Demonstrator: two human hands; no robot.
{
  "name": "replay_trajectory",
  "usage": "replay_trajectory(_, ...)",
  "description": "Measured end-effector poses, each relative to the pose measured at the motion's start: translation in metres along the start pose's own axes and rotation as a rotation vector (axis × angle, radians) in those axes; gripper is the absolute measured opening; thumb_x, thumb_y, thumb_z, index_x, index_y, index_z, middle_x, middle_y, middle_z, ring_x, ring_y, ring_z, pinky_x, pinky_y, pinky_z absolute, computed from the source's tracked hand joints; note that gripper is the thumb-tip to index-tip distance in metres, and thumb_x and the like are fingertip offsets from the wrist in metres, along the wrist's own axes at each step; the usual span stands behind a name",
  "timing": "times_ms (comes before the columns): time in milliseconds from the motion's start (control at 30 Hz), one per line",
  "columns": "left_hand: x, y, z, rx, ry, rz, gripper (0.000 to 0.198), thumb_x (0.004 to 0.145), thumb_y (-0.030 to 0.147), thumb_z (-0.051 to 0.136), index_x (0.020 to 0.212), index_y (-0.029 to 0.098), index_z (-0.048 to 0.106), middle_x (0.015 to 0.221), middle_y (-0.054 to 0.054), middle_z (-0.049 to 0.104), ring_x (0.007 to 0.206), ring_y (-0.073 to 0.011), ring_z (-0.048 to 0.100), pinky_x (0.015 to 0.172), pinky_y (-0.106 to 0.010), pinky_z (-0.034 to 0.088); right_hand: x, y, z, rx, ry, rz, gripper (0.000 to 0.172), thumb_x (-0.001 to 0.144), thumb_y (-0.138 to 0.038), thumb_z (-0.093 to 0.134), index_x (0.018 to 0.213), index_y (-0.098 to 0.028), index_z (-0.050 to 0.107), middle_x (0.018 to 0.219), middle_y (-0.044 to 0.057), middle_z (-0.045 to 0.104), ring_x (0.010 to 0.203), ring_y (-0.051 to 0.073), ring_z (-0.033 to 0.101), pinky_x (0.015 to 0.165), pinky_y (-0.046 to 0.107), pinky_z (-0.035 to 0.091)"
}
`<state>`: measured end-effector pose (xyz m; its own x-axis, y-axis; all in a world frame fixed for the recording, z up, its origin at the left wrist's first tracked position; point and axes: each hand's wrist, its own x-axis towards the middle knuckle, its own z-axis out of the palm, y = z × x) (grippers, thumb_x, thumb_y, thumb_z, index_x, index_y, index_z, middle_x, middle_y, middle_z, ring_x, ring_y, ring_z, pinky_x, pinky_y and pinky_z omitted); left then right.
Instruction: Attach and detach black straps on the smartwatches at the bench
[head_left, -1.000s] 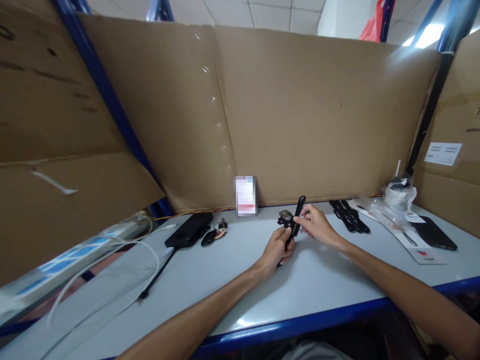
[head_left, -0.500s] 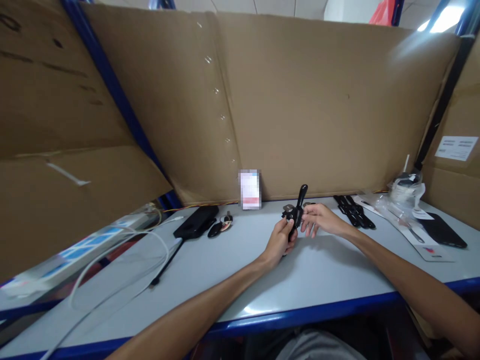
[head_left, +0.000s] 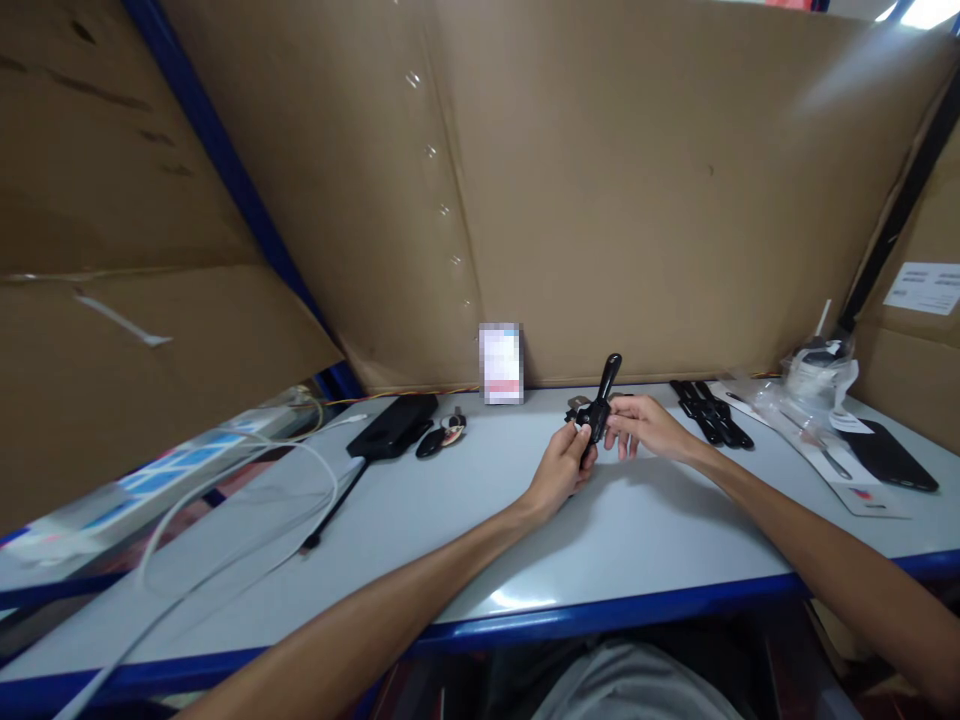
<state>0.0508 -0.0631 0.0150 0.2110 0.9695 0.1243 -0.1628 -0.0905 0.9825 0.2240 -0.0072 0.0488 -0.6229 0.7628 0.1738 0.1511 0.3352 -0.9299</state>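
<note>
Right now, a black-handled tool (head_left: 598, 414) is held up over the grey bench (head_left: 480, 500), nearer to the wearer than the small upright panel (head_left: 501, 364), whose face is pixelated, and to the right of it. Its smooth handle points upward with a tilt to the right, and greyish metal-looking parts show on the side facing the panel.

The left hand (head_left: 559, 460) is closed around the lower part of the tool, its thumb lying along the body. The right hand (head_left: 641, 425), farther right of the panel, has its fingers half curled against or just beside the tool's right side; whether they grip anything cannot be told.

Well to the right of the panel, several black strap-like pieces (head_left: 711, 413) lie side by side. Beyond them, farther from the panel on that same side, come a white backing card (head_left: 870, 498) with clear plastic over part of it, a dark flat slab (head_left: 889, 455) and a white container (head_left: 814, 378) in clear wrapping.

Just left of the panel and closer to the wearer lies a bunch of keys (head_left: 441, 436); next out from it is a black box (head_left: 394, 427). Farthest left of the panel runs a white-and-blue power strip (head_left: 187, 465). Behind the panel stands a cardboard wall (head_left: 585, 180).
</note>
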Motion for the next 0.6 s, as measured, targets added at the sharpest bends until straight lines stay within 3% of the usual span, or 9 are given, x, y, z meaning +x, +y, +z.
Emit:
replay_trajectory(500, 0.001, -0.001, 0.000, -0.017, 0.021, -0.011, 0.044, 0.084, 0.061, 0.064, 0.084, 0.022, 0.042, 0.055, 0.010, 0.041, 0.036, -0.0035, 0.025, 0.033, -0.016, 0.014, 0.002, 0.001, -0.001, -0.052, -0.003, 0.025, 0.026, 0.086, -0.044, 0.058, 0.089, -0.018, 0.059, 0.073, 0.003, 0.071, 0.050, 0.012, 0.062, 0.045, 0.022, 0.046)
replay_trajectory(600, 0.000, -0.001, 0.001, -0.029, 0.029, -0.015, 0.043, 0.084, 0.058, 0.064, 0.082, 0.023, 0.040, 0.055, 0.010, 0.041, 0.036, -0.0036, 0.025, 0.033, -0.015, 0.014, 0.001, -0.005, -0.016, -0.270, 0.149, 0.017, 0.022, 0.090, -0.037, 0.053, 0.083, -0.017, 0.061, 0.068, 0.002, 0.069, 0.045, 0.011, 0.057, 0.045, 0.022, 0.042)
